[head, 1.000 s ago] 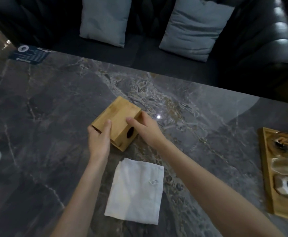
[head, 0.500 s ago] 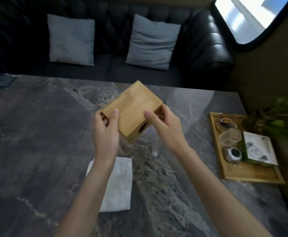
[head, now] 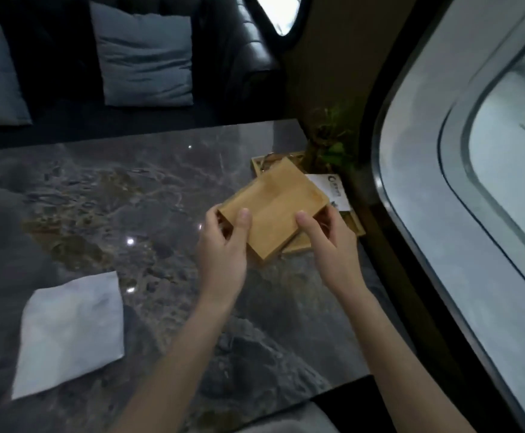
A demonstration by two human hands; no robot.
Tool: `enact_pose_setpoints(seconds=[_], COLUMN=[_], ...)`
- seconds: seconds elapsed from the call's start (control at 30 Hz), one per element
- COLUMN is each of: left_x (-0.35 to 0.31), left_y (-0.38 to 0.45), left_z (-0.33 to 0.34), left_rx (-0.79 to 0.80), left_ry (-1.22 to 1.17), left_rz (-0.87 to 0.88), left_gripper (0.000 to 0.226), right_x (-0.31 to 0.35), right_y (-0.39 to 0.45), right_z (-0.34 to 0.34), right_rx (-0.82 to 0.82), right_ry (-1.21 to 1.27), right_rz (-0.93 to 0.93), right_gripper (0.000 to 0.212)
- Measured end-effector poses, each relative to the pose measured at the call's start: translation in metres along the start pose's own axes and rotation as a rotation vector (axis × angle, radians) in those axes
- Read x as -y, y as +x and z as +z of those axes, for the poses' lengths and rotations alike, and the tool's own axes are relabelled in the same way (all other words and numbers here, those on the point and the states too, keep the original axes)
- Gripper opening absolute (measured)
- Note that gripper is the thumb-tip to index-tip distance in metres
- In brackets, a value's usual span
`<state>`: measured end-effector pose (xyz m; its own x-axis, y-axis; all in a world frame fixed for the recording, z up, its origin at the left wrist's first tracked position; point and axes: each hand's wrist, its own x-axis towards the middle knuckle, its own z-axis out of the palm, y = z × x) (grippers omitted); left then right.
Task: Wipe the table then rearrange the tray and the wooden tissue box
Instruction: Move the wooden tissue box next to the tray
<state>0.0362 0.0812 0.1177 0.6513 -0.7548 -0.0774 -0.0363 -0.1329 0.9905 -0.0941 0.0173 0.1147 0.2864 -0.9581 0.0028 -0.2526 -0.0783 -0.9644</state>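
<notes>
Since a moment ago, the wooden tissue box [head: 273, 214] has travelled right across the marble table [head: 105, 195] and now hangs tilted over the wooden tray [head: 353, 225] by the window, probably to be set down near it. Left hand [head: 223, 245] and right hand [head: 329, 242] each clamp one end, thumbs on top; the white cloth [head: 67, 326] lies well apart at left.

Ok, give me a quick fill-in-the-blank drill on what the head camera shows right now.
1. The wooden tissue box is gripped by ____ hands, the left hand and the right hand.
2. The white cloth lies flat on the ____ table.
3. The box is held in front of the wooden ____ at the table's right edge.
4. On the sofa beyond the table sit grey ____.

Missing words: both; marble; tray; cushions
</notes>
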Motion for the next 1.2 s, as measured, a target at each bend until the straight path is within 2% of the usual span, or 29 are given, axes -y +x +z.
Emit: enact_pose_setpoints(seconds=[0.13, 0.23, 0.43, 0.83, 0.97, 1.07, 1.2], left_x=[0.022, 0.043, 0.068, 0.083, 0.086, 0.085, 0.081], left_y=[-0.03, -0.05, -0.086, -0.122, -0.118, -0.12, -0.125], left_z=[0.046, 0.072, 0.105, 0.135, 0.135, 0.129, 0.123], left_rx=[0.102, 0.158, 0.276, 0.282, 0.352, 0.438, 0.515], left_ry=[0.081, 0.147, 0.171, 0.268, 0.298, 0.337, 0.581], left_rz=[-0.049, -0.133, -0.261, -0.246, -0.261, -0.249, 0.037], left_gripper=[0.027, 0.036, 0.038, 0.047, 0.052, 0.076, 0.123], right_x=[-0.035, -0.058, -0.103, -0.135, -0.142, -0.148, -0.15], right_y=[-0.023, -0.041, -0.067, -0.081, -0.085, -0.086, -0.084], right_z=[-0.046, -0.071, -0.101, -0.128, -0.13, -0.131, -0.132], right_rx=[-0.087, -0.104, -0.178, -0.208, -0.22, -0.269, -0.344], right_ry=[0.011, 0.034, 0.066, 0.126, 0.153, 0.209, 0.285], right_rz=[0.087, 0.163, 0.314, 0.4, 0.418, 0.472, 0.498], right_gripper=[0.032, 0.017, 0.017, 0.023, 0.027, 0.044, 0.059])
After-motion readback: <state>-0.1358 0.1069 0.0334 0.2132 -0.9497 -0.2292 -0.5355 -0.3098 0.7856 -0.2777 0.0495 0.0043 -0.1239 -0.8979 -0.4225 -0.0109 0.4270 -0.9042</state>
